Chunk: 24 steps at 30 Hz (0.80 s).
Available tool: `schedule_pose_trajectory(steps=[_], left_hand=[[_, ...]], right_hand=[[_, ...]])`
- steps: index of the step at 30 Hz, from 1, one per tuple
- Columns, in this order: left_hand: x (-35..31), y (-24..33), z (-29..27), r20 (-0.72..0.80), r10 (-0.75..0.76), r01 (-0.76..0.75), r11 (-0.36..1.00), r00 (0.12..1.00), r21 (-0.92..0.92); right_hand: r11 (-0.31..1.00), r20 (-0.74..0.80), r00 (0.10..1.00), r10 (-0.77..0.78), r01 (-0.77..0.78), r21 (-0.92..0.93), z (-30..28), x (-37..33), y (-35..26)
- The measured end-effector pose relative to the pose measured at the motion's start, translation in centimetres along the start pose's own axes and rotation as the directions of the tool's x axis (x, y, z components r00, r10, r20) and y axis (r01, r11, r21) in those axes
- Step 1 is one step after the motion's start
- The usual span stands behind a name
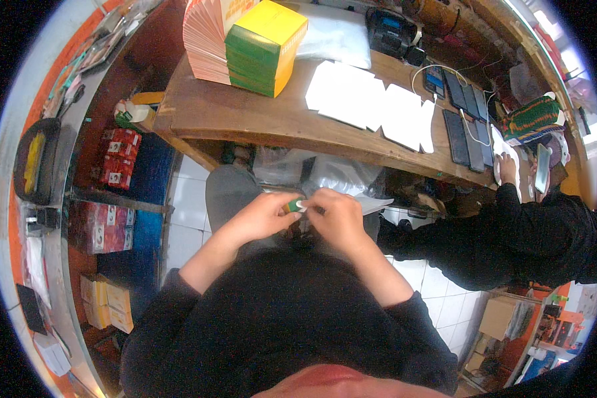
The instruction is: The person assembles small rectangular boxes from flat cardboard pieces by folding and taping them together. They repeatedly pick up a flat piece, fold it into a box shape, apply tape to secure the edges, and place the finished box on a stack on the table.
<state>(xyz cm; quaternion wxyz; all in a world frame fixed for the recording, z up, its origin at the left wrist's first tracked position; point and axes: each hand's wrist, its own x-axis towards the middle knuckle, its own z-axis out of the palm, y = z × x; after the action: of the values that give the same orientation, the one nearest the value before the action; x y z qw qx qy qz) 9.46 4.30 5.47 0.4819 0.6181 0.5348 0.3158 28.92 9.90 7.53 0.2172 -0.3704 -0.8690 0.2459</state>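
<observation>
Black shirt [285, 318] up close, green piece [294, 205] in hand

Shirt cloth fills the lower middle, with two bare forearms [211, 261] reaching out from it. Thumb and fingers of the left hand [266, 215] are pressed together on the green piece, which sits between the hands, just in front of the surface [232, 118]. Fingers of the right hand [341, 213] bend in at the piece's white end; whether they pinch it or only touch it, I cannot tell. Both hands cover much of the piece, so its full shape is hidden. A white sheet [378, 203] pokes out past the right hand, partly covered.

Printing shows on the yellow-and-green stack [255, 56] and on red boxes [118, 159] at the left, too small to read surely.

Pink layers [205, 56] fan out against the stack. White blanks [345, 96] lie across the surface, with dark phones [456, 136] farther right and a black machine [390, 33] behind. A co-worker's hand [507, 168] rests on white paper [504, 140]; their black sleeve [511, 199] blocks part of the surface's right end. Clear plastic [345, 171] under the surface is hard to make out.
</observation>
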Motion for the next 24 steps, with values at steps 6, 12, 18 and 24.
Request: schedule_pose_trajectory(steps=[6,12,18,24], left_hand=[[0.2,-1.2,0.3,0.038,-0.048,0.050,0.996,0.998,-0.075],[0.4,0.0,-0.5,0.076,-0.139,0.154,0.957,0.987,-0.245],[0.4,-0.3,-0.5,0.108,-0.145,0.169,0.948,0.984,-0.270],[0.6,-1.1,-0.5,0.146,-0.107,0.140,0.962,0.983,-0.236]], right_hand=[[0.994,0.005,0.996,-0.089,0.088,0.069,0.3,0.2,0.7],[0.997,0.005,0.997,-0.083,0.083,0.012,0.4,0.1,0.6],[0.989,-0.042,0.988,-0.146,0.148,0.033,1.0,0.0,1.1],[0.992,-0.173,0.977,-0.125,0.129,0.011,1.8,-0.3,0.8]])
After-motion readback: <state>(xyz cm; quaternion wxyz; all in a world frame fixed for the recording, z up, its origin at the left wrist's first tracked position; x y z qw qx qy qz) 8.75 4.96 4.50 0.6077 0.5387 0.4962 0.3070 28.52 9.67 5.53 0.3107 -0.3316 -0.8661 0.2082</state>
